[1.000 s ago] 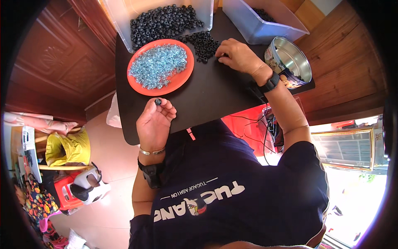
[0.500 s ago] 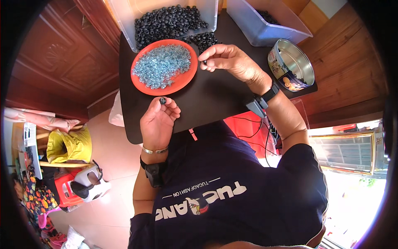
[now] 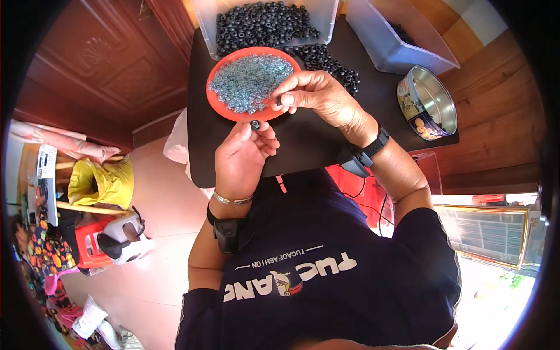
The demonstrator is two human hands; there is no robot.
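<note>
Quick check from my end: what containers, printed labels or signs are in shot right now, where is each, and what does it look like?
Round tin: right of the black table, open, shiny inside, colourful printed band around its wall.
Clear bin: far edge of the table, rectangular, filled with black beads.
Second clear bin: far right, rectangular, few dark pieces inside.
Orange plate: before the first bin, round, heaped with pale blue rings.
Shirt print: white lettering on dark fabric.
No screens visible.

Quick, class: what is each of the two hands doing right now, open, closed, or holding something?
Left hand: closed, pinching a small black ring in its fingertips.
Right hand: closed, pinching a small dark piece over the orange plate.
</note>
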